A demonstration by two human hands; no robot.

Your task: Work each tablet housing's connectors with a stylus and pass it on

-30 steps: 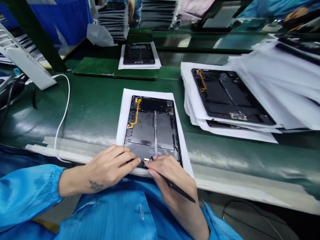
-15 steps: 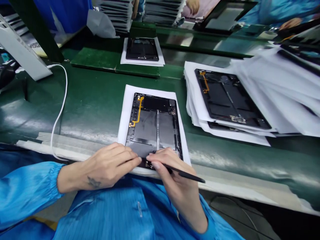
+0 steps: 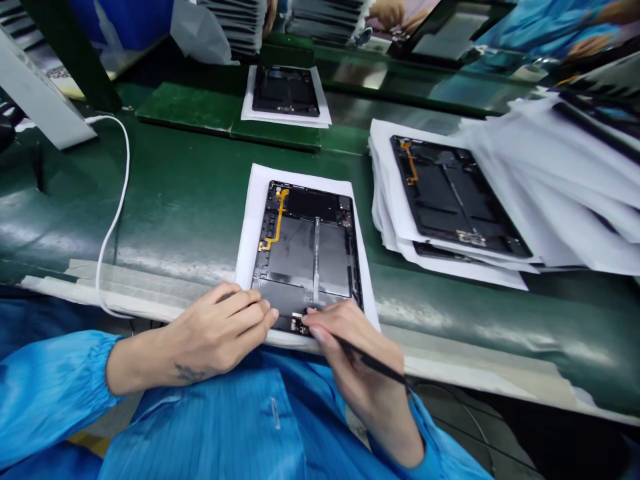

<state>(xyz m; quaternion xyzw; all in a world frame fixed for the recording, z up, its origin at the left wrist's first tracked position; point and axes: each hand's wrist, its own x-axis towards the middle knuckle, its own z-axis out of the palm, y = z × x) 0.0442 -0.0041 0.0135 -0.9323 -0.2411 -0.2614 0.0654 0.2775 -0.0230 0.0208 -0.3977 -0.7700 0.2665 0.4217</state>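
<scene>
An opened tablet housing (image 3: 295,250) lies on a white paper sheet (image 3: 247,227) at the table's front edge. Inside it are a yellow flex cable (image 3: 279,223), dark battery panels and a grey ribbon running down the middle. My right hand (image 3: 357,347) grips thin black tweezers (image 3: 373,362) slantwise, its fingertips over the small connector board (image 3: 299,324) at the housing's bottom edge. The tweezers' tips are hidden by my fingers. My left hand (image 3: 220,330) rests at the housing's lower left corner, fingers curled together; what they pinch, if anything, is hidden.
To the right stands a stack of paper sheets with another tablet housing (image 3: 455,197) on top. A further housing (image 3: 286,92) lies on a green board (image 3: 185,110) at the back. A white cable (image 3: 125,167) curves down the left. Other people's hands show across the table.
My left hand has drawn slightly left, and my right hand has shifted slightly right. The tweezers now slant more steeply, and more of the connector board shows between the hands.
</scene>
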